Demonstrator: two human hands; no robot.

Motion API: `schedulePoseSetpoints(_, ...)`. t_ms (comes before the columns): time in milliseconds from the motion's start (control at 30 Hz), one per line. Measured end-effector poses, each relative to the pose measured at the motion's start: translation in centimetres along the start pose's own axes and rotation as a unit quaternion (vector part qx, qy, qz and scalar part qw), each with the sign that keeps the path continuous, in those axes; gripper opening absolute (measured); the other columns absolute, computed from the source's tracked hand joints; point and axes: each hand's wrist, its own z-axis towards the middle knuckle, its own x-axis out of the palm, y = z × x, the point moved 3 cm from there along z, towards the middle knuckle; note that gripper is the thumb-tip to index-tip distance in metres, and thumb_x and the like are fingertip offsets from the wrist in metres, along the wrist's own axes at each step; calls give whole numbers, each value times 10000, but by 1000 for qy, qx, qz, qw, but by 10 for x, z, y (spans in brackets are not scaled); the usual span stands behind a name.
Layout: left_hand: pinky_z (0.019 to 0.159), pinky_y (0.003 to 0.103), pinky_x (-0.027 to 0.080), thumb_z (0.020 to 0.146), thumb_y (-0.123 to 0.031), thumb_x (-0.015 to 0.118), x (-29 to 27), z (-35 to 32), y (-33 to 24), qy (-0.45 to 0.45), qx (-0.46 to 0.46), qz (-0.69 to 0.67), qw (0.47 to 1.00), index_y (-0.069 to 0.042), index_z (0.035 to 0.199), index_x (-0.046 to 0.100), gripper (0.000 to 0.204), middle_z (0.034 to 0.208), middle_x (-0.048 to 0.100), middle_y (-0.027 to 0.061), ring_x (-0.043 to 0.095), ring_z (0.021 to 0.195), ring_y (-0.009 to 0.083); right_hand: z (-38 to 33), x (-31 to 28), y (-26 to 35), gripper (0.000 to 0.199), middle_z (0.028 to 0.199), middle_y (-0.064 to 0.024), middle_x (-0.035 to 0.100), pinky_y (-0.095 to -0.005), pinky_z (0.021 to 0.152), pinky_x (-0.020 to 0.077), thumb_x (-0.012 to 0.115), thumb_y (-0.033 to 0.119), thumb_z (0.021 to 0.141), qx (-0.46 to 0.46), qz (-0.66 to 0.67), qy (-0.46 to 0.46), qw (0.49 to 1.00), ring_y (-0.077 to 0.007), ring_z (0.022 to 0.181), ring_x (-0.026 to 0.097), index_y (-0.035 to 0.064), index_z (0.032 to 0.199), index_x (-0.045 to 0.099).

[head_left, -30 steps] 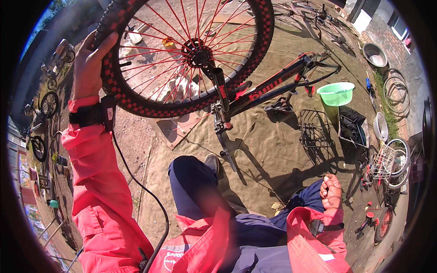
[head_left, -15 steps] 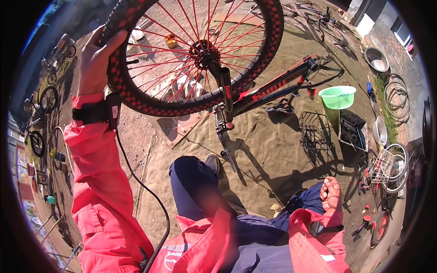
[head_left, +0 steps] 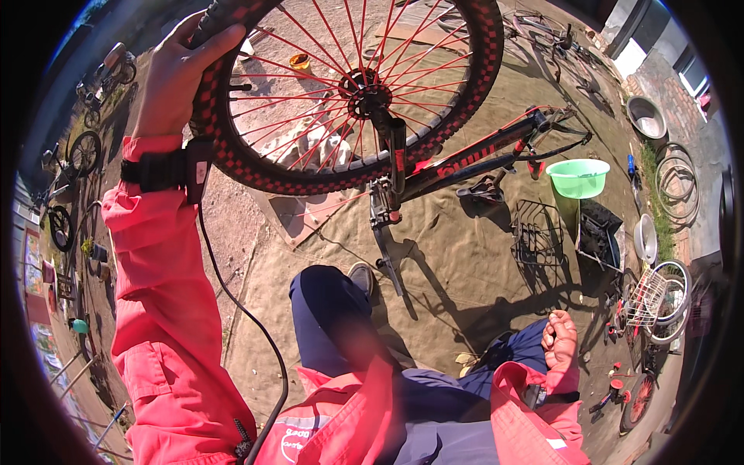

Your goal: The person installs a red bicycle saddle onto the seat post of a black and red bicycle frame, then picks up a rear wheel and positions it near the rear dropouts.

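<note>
My left hand (head_left: 172, 81) is wrapped round the left side of a bicycle wheel's tyre (head_left: 310, 183), thumb across the tread. The tyre is black with a red check pattern, and red spokes run to a black hub (head_left: 366, 94). That hub sits at a black fork (head_left: 397, 159), joined to a black and red bicycle frame (head_left: 473, 157) that stretches away to the right. Below the fork, a dark handlebar (head_left: 391, 267) points down toward the ground cloth. My right hand (head_left: 559, 339) is curled into a fist by my right knee, apart from the bicycle; its palm is hidden.
Right of the frame stand a light green basin (head_left: 577, 180), a black wire basket (head_left: 539, 232) and a dark crate (head_left: 599, 230). A grey metal tub (head_left: 646, 118) and coiled tyres (head_left: 676, 186) lie by the wall. A cable (head_left: 256, 318) hangs from my left wrist.
My left hand has shifted slightly right and up, and the wheel has swung a little to the right with it. My right hand remains a fist in nearly the same place.
</note>
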Motion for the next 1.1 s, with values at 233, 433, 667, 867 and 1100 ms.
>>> schedulePoseSetpoints(233,896,268,498,882,-113,727,-1,6,-3,-5,5,16,1000,18,1283,584,446,1132,669,52,630,999,118,1,3,2,52,635,4,485,-235,374,310,565,90,972,10,5,-5,1000,-86,433,404,104,1022,562)
schedulePoseSetpoints(433,894,273,492,876,-136,731,3,12,-8,27,31,64,997,16,1272,590,447,1123,665,48,619,987,110,1,6,1,53,638,7,483,-233,376,303,569,92,972,12,1,-8,1000,-82,438,403,112,1022,565)
schedulePoseSetpoints(667,892,304,501,887,-187,722,22,11,-30,17,31,133,990,37,1213,604,413,1117,660,91,612,1000,139,2,6,0,54,646,3,477,-237,380,290,579,106,973,12,9,-9,1000,-81,431,378,115,1023,560)
schedulePoseSetpoints(867,886,324,506,872,-217,738,32,16,-45,35,18,174,984,57,1226,578,475,1114,657,119,613,1010,176,2,6,1,64,651,3,473,-238,385,290,581,118,975,-1,-2,13,1000,-83,431,372,112,1033,554)
schedulePoseSetpoints(1100,948,345,476,876,-252,725,37,21,-52,23,24,232,972,34,1284,559,525,1181,643,126,600,1069,191,-1,4,0,51,649,13,466,-213,384,318,578,104,972,8,-1,-29,1000,-71,438,376,102,1017,556)
